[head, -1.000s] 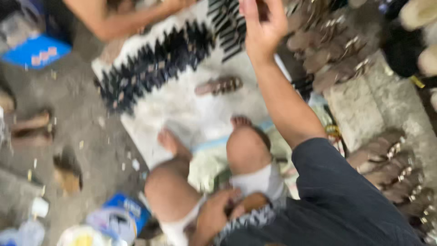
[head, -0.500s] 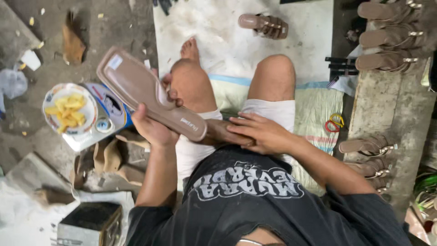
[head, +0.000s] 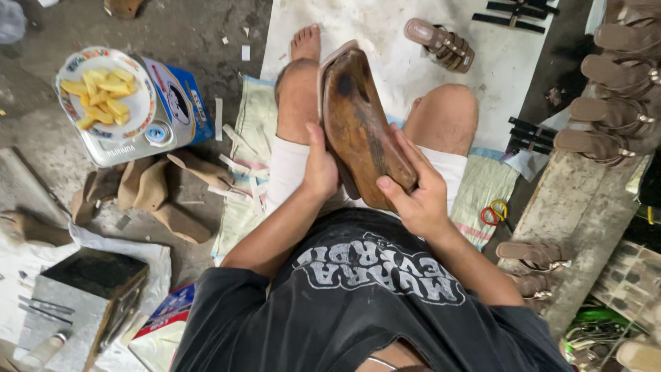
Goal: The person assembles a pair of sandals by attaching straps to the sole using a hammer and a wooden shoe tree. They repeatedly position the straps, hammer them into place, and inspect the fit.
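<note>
I sit on the floor with a brown wooden shoe last [head: 361, 127] held over my lap between my knees. A thin pinkish-tan sole [head: 326, 69] lies against its left side, its rim showing along the edge. My left hand [head: 321, 165] grips the last and sole from the left near their lower end. My right hand [head: 413, 186] wraps the last's lower right end, fingers spread over the wood. Both hands are closed on it.
A plate of yellow strips [head: 105, 95] sits on a tin box [head: 148, 127] at the left. Loose wooden lasts [head: 162, 196] lie beside it. A finished sandal [head: 441, 45] rests on the white sheet [head: 385, 27]. More sandals [head: 613, 103] line the ledge at right; scissors [head: 494, 212] lie near my right thigh.
The view swung from reaching forward down to my lap. My left hand brought the flat sole in, and now both hands hold it against the wooden last.
</note>
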